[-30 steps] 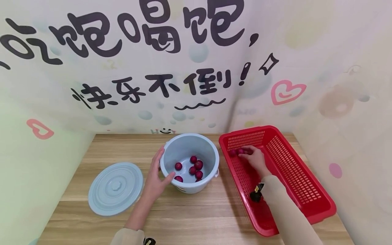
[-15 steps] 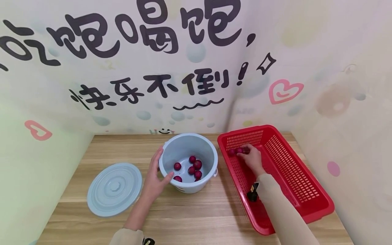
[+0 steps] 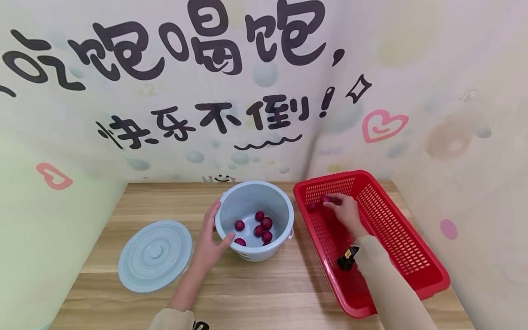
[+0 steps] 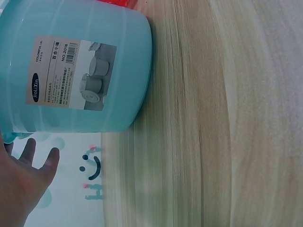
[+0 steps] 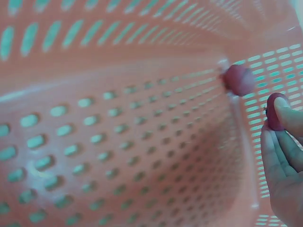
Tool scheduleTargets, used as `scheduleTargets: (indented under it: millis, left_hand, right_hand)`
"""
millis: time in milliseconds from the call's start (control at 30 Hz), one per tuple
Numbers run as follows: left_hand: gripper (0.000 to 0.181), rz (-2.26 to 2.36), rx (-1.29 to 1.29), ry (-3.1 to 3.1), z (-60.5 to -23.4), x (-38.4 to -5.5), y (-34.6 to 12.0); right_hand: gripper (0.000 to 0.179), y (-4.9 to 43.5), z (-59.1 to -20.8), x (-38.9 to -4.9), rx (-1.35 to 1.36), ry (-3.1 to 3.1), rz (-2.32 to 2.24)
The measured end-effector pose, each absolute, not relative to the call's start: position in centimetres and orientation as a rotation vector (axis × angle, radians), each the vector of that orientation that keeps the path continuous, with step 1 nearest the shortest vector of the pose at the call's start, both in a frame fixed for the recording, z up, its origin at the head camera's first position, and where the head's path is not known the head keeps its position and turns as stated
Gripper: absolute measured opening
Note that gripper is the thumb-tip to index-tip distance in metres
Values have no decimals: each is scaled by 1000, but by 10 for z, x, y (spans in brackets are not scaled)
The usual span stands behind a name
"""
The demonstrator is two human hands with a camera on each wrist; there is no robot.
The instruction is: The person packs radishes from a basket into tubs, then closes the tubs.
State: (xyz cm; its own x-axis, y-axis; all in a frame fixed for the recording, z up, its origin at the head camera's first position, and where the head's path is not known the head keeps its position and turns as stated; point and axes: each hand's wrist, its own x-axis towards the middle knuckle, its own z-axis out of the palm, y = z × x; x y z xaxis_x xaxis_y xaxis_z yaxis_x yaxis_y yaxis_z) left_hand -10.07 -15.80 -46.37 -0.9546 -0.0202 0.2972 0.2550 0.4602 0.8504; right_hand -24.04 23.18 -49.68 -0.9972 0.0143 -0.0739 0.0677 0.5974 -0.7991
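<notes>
With thumb and fingers, my right hand [image 3: 345, 211] pinches a small round dark-red fruit [image 5: 273, 113] inside the red plastic basket [image 3: 358, 311], near its back left corner. A second dark-red fruit [image 3: 312, 207] lies just left of it in that corner. My left hand [image 3: 209, 243] rests against the left side of the pale blue bucket [image 3: 256, 187], its thumb at the front rim and its fingers along the outer wall. In the left wrist view these fingers [image 4: 49, 163] look straight and spread. Several dark-red fruits [image 3: 266, 223] lie on the bucket's floor.
A round pale blue lid [image 3: 156, 250] lies flat on the wooden table [image 3: 264, 293], left of the bucket. The basket stands at an angle on the right, near the side wall. Behind the table rises a white wall [image 3: 173, 151] with black lettering.
The pinched fruit has come away from the fruit beside it, slightly up and to the right, with my right hand. My left hand and the bucket stay as they were.
</notes>
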Motion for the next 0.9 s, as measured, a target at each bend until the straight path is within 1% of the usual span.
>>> scheduleTargets:
  millis: [133,333,633,900]
  left_hand:
    - [85,-1483,-192,-2454,-462,-100,-158]
    - [84,-1484,-207,-2446,-461,-99,-158]
    - [84,-1482,-218,-2445,-460,-99,-159]
    - [84,-1469,-214,-2448,-464,-100,-159]
  right_hand:
    - [36,230,-483,-238,29,2769,-1406]
    - [35,217,-459,-231,-138,2848,-1429]
    - [41,187,-416,-211,-320,2754,-1566]
    - [40,157,-397,-198,-444,2660,-1635]
